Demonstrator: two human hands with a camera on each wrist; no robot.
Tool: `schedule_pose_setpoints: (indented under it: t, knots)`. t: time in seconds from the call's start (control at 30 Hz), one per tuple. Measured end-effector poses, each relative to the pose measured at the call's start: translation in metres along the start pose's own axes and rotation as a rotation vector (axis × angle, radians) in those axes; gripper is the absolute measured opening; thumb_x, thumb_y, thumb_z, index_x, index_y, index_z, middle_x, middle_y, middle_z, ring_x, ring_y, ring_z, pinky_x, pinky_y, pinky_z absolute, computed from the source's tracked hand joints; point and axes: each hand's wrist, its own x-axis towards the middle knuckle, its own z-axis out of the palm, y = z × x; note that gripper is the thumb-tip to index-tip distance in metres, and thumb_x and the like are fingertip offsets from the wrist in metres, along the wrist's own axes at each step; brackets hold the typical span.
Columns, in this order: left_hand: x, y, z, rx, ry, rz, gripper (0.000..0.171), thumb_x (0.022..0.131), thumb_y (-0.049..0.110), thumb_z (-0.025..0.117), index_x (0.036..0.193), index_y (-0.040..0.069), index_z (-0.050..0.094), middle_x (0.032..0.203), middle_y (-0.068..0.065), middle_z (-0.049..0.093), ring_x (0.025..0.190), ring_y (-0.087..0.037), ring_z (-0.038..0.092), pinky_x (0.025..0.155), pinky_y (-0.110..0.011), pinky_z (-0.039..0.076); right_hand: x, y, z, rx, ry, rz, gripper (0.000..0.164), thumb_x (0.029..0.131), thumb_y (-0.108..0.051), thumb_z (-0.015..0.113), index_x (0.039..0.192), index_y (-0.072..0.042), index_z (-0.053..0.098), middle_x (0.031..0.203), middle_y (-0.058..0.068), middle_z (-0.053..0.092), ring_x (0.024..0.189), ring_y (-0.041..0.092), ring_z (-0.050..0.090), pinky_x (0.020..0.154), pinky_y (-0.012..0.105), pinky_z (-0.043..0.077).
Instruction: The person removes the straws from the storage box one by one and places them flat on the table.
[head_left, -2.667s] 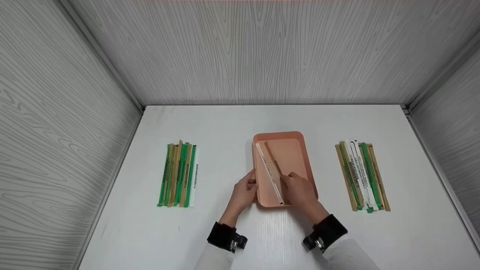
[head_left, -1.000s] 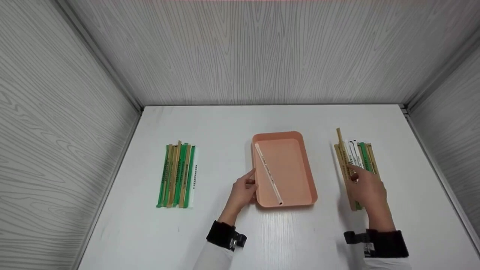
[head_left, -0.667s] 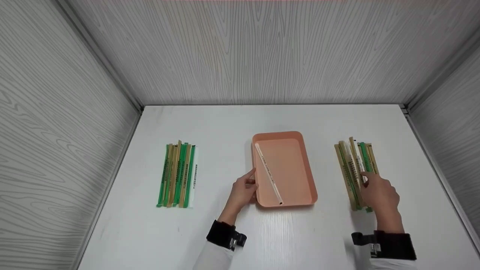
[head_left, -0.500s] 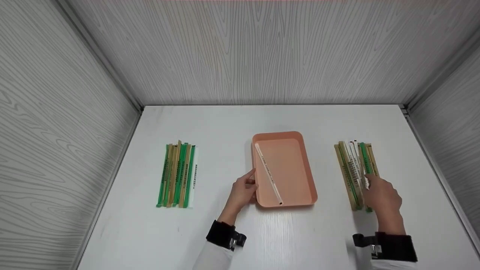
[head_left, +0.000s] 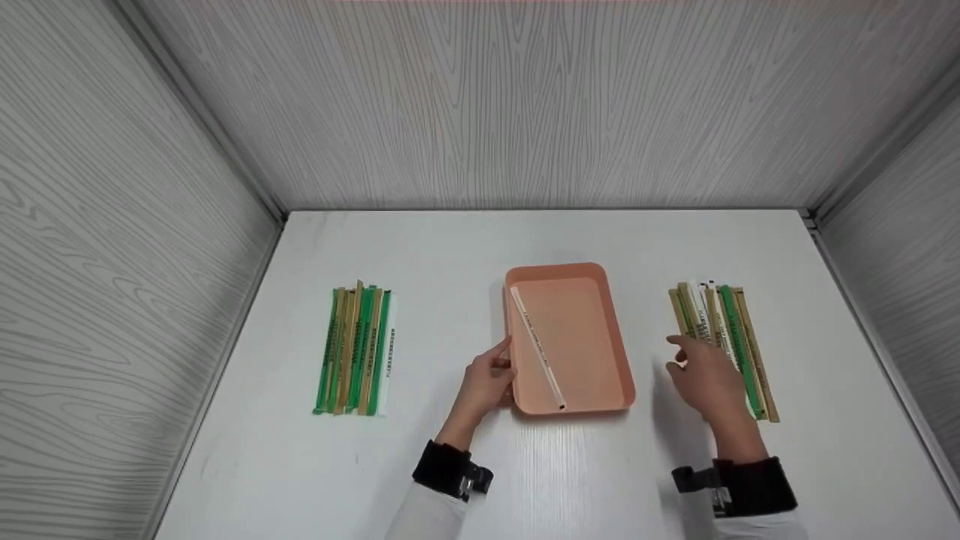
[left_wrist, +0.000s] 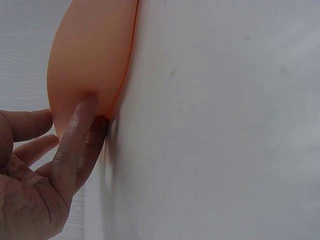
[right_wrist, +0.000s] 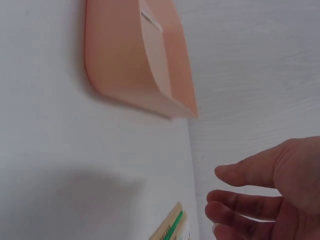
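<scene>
A shallow pink tray lies mid-table with one white wrapped straw slanting across its left side. My left hand is at the tray's left side; in the left wrist view its fingers, fairly straight, touch the outer wall. My right hand is over the wrapped straws on the right, covering part of that row of brown, green and white ones. Nothing is between its fingers, and thumb and fingertips stand apart in the right wrist view.
A second row of wrapped straws, mostly green and brown with a white one at its right edge, lies on the left of the white table. Grey wood-grain panels rise behind and on both sides.
Earlier my right hand took a brown straw from the tray to the right row. That straw now lies among the white ones; the hand has let go and moved left. My left hand stays at the tray.
</scene>
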Motion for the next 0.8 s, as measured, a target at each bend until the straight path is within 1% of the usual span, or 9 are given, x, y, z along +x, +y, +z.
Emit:
schedule_pose_setpoints:
  t: [0.1, 0.23, 0.3, 0.37, 0.43, 0.57, 0.7, 0.8]
  knots:
    - [-0.001, 0.001, 0.0, 0.003, -0.002, 0.002, 0.059, 0.095, 0.002, 0.058, 0.15, 0.013, 0.042, 0.111, -0.016, 0.062, 0.091, -0.022, 0.066, 0.068, -0.032, 0.056, 0.003, -0.021, 0.014, -0.001, 0.035, -0.093, 0.038, 0.088, -0.004, 0.067, 0.126, 0.002, 0.063, 0.097, 0.018, 0.066, 0.082, 0.031, 0.064, 0.062, 0.045, 0.051]
    - [-0.002, 0.002, 0.0, 0.011, 0.0, 0.007, 0.058, 0.095, 0.004, 0.058, 0.15, 0.012, 0.041, 0.112, -0.016, 0.062, 0.095, -0.022, 0.065, 0.072, -0.032, 0.056, 0.007, -0.046, 0.038, 0.014, 0.077, -0.219, 0.031, 0.086, -0.002, 0.07, 0.117, 0.0, 0.068, 0.101, 0.017, 0.065, 0.092, 0.034, 0.062, 0.073, 0.048, 0.052]
    - [-0.002, 0.002, 0.0, 0.012, 0.003, 0.007, 0.058, 0.095, 0.004, 0.058, 0.15, 0.013, 0.041, 0.112, -0.016, 0.062, 0.095, -0.023, 0.065, 0.072, -0.033, 0.056, 0.008, -0.058, 0.05, 0.025, 0.074, -0.271, 0.029, 0.085, -0.001, 0.071, 0.114, -0.001, 0.069, 0.103, 0.016, 0.064, 0.096, 0.034, 0.061, 0.077, 0.049, 0.052]
    - [-0.002, 0.002, 0.0, 0.007, 0.004, 0.005, 0.058, 0.095, 0.004, 0.058, 0.15, 0.013, 0.041, 0.112, -0.016, 0.062, 0.095, -0.023, 0.065, 0.072, -0.033, 0.056, 0.009, -0.067, 0.062, 0.032, 0.06, -0.311, 0.028, 0.084, -0.001, 0.072, 0.112, -0.002, 0.07, 0.103, 0.015, 0.064, 0.095, 0.033, 0.062, 0.077, 0.048, 0.052]
    - [-0.002, 0.002, 0.0, 0.004, 0.005, 0.003, 0.058, 0.095, 0.003, 0.058, 0.15, 0.013, 0.042, 0.111, -0.016, 0.062, 0.095, -0.024, 0.066, 0.071, -0.034, 0.056, 0.01, -0.074, 0.072, 0.034, 0.044, -0.336, 0.027, 0.084, -0.002, 0.073, 0.111, -0.002, 0.071, 0.101, 0.013, 0.065, 0.093, 0.031, 0.063, 0.076, 0.046, 0.053]
    - [-0.001, 0.002, 0.0, 0.014, 0.007, 0.003, 0.058, 0.095, 0.003, 0.058, 0.15, 0.014, 0.042, 0.11, -0.015, 0.062, 0.094, -0.024, 0.066, 0.07, -0.034, 0.056, 0.014, -0.084, 0.088, 0.035, 0.011, -0.363, 0.026, 0.088, -0.009, 0.072, 0.113, -0.002, 0.071, 0.098, 0.012, 0.066, 0.089, 0.028, 0.065, 0.075, 0.043, 0.054]
    - [-0.001, 0.002, 0.0, 0.025, 0.009, 0.003, 0.058, 0.095, 0.003, 0.058, 0.15, 0.013, 0.042, 0.109, -0.015, 0.063, 0.094, -0.024, 0.066, 0.07, -0.033, 0.056, 0.017, -0.09, 0.097, 0.039, -0.032, -0.353, 0.029, 0.094, -0.016, 0.067, 0.121, -0.005, 0.069, 0.099, 0.01, 0.067, 0.089, 0.026, 0.065, 0.075, 0.042, 0.054]
    - [-0.001, 0.002, 0.0, 0.032, 0.011, 0.01, 0.058, 0.094, 0.003, 0.058, 0.15, 0.012, 0.043, 0.11, -0.016, 0.063, 0.095, -0.024, 0.066, 0.071, -0.033, 0.056, 0.02, -0.092, 0.1, 0.032, -0.061, -0.345, 0.03, 0.096, -0.016, 0.065, 0.124, -0.008, 0.068, 0.103, 0.009, 0.067, 0.094, 0.025, 0.065, 0.077, 0.041, 0.054]
